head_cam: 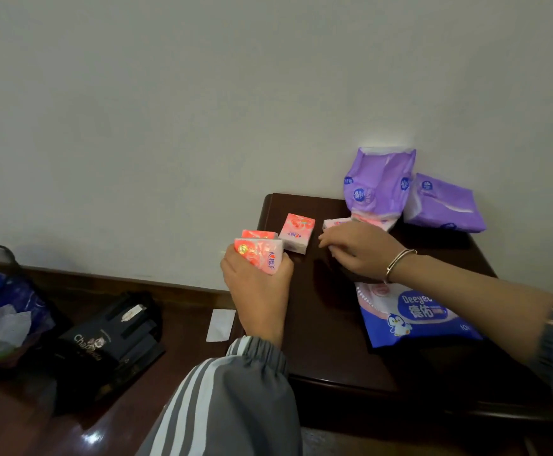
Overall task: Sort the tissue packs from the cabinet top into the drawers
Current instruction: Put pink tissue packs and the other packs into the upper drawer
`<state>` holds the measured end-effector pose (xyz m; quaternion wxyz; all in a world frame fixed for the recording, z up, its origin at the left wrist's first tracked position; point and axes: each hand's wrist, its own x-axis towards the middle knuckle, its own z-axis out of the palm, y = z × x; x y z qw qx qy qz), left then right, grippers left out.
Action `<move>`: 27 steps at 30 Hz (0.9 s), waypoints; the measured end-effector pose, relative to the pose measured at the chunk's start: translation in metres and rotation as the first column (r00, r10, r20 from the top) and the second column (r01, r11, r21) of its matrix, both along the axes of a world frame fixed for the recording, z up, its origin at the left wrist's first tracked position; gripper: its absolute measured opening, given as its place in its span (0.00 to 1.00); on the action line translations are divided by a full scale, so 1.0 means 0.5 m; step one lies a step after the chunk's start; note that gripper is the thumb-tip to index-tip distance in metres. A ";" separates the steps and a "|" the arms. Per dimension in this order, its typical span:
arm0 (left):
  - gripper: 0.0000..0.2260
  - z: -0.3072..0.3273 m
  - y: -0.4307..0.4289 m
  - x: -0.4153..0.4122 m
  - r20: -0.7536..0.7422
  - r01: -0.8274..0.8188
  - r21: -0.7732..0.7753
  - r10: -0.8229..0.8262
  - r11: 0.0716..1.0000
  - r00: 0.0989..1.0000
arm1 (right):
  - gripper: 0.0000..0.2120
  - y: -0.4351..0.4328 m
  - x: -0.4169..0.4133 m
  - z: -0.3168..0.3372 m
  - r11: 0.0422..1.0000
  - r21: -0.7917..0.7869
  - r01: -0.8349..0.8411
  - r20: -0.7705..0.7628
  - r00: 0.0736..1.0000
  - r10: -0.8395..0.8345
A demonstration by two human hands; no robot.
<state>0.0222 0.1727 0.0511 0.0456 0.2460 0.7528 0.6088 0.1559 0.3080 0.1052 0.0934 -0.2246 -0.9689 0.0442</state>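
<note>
Noting: left hand (257, 284) grips two small glossy pink film-wrapped tissue packs (258, 255) at the dark polished wooden surface's (327, 324) 9 o'clock edge. Right hand (357, 250) curls its fingers round a soft pale pink pack (336, 223) near centre, mostly hidden. A boxy pink pack (296, 233) lies between the hands. Crinkled purple packs (378, 182) sit at 12 o'clock.

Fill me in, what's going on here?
A person is collecting tissue packs off the cabinet top. The left hand grips two stacked pink packs at its left edge; the right hand reaches over a third pack beside the purple packs, grip unclear. Another pink pack lies loose between the hands. No drawer is in view.
</note>
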 end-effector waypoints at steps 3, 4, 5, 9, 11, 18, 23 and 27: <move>0.33 0.000 0.000 -0.001 0.024 -0.026 0.016 0.026 1.000 0.999 | 0.13 -0.001 -0.030 0.021 0.993 -0.007 0.116 -0.170 0.979 -0.115; 0.33 0.000 0.001 -0.001 0.016 -0.025 0.012 0.024 1.000 1.000 | 0.17 0.002 -0.049 0.024 0.989 -0.039 0.140 -0.153 0.978 -0.145; 0.33 -0.001 0.001 -0.002 0.006 -0.022 0.006 0.022 1.000 1.000 | 0.23 0.006 -0.072 0.024 0.985 -0.064 0.163 -0.101 0.980 -0.169; 0.34 -0.001 0.001 -0.003 -0.012 -0.003 -0.017 0.003 1.000 1.000 | 0.41 0.018 -0.154 0.012 0.959 -0.035 0.281 0.184 0.945 -0.270; 0.34 -0.003 0.002 -0.004 -0.032 0.008 -0.032 -0.010 0.999 0.999 | 0.40 0.023 -0.171 0.000 0.946 -0.043 0.320 0.279 0.914 -0.296; 0.35 -0.007 0.007 -0.001 -0.110 0.024 -0.112 -0.037 0.993 0.993 | 0.33 0.036 -0.119 0.014 0.950 -0.162 0.268 -0.068 0.957 -0.281; 0.35 -0.006 0.012 0.002 -0.104 0.031 -0.146 -0.047 0.989 0.994 | 0.39 0.072 -0.035 0.052 0.923 -0.256 0.288 0.064 0.957 -0.281; 0.35 -0.005 0.011 0.002 -0.091 0.044 -0.171 -0.060 0.984 0.994 | 0.43 0.076 -0.033 0.029 0.936 -0.108 0.336 0.347 0.894 -0.281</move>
